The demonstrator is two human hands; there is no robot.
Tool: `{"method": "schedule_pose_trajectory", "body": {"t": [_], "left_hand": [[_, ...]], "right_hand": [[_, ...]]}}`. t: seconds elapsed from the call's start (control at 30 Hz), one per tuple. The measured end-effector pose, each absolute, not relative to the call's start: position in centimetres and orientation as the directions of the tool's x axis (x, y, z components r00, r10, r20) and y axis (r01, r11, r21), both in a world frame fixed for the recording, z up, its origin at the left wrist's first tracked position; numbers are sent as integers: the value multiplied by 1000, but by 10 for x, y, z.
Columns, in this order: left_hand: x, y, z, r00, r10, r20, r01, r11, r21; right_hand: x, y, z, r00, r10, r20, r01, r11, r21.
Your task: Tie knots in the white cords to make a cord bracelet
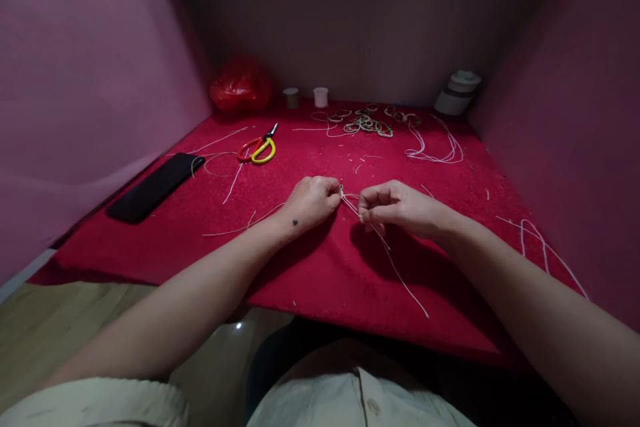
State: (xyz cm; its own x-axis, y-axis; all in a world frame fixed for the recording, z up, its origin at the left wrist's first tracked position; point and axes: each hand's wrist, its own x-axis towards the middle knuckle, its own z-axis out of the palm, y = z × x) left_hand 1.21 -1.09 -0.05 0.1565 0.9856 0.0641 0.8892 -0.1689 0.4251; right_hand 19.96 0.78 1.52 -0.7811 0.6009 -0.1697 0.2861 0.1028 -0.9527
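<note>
My left hand (314,200) is closed near the middle of the red cloth, its thumb and fingers pinching the knotted end of a thin pale cord (350,204). To its right, my right hand (395,208) grips the same cord's strands between thumb and fingertips. The strands run between both hands, and a loose tail hangs down and right across the cloth. A small braided piece shows at my left fingertips; the rest of it is hidden by the fingers. Another cord end trails out to the left of my left hand.
On the red cloth (200,257) lie scissors (263,150) with red and yellow handles, a black phone (156,188), braided cord loops (367,123) and loose white cords (445,159). Behind stand two thread spools (321,98), a red plastic bag (241,92) and a white container (457,92). Walls close both sides.
</note>
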Motion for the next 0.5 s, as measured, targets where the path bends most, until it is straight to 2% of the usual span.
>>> {"method": "schedule_pose_trajectory", "body": {"t": [0.13,0.23,0.3,0.37,0.4,0.43,0.5], "left_hand": [[11,-11,-1,164,984,67,870,-176,460],[10,-10,-3,171,983,68,858,-182,481],[10,-10,-4,176,982,63,851,-184,491],[9,-10,-5,186,980,66,845,-193,498],[9,-9,-5,189,980,70,844,-198,498],[9,-10,-5,190,979,73,844,-201,496],[9,-10,-5,186,980,76,847,-199,493]], "right_hand": [[191,-13,21,-830,521,-200,338,184,-923],[184,-36,27,-869,466,-165,346,335,-877],[181,-49,33,-945,276,-177,269,343,-900],[182,-54,39,-981,70,-183,194,219,-956],[183,-52,41,-987,51,-153,159,145,-976],[184,-47,41,-987,117,-113,125,97,-987],[186,-30,34,-914,406,12,50,141,-989]]}}
